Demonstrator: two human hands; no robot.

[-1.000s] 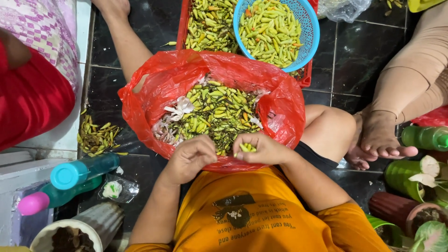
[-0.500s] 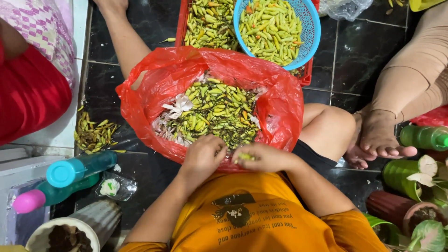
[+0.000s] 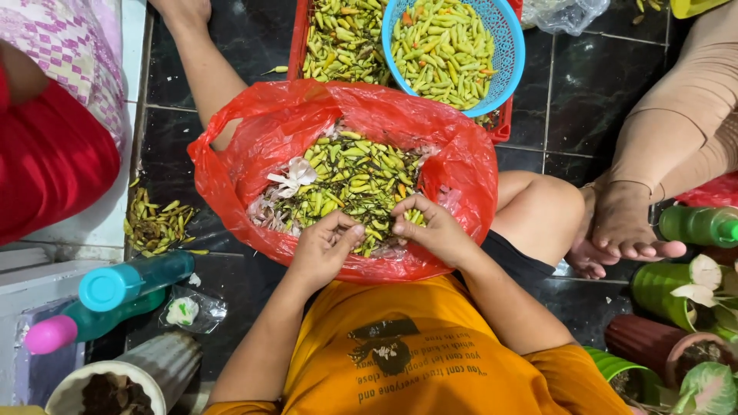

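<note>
Sorting chillies in the red plastic bag (image 3: 254, 154)

Both hands work at the bag's near edge: the left hand (image 3: 323, 250) curls loosely over the green chillies (image 3: 346, 180), fingers touching them; the right hand (image 3: 430, 227) pinches 1 chilli (stem-picking, I judge). Next, a firm pinch on the stem seems needed.

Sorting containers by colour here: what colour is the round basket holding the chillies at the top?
Blue: the round basket shows best in the head view, above the red bag.

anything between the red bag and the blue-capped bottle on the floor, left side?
In the head view, a small heap of chilli stems lies on dark floor tiles between the red bag and the blue-capped bottle.
</note>
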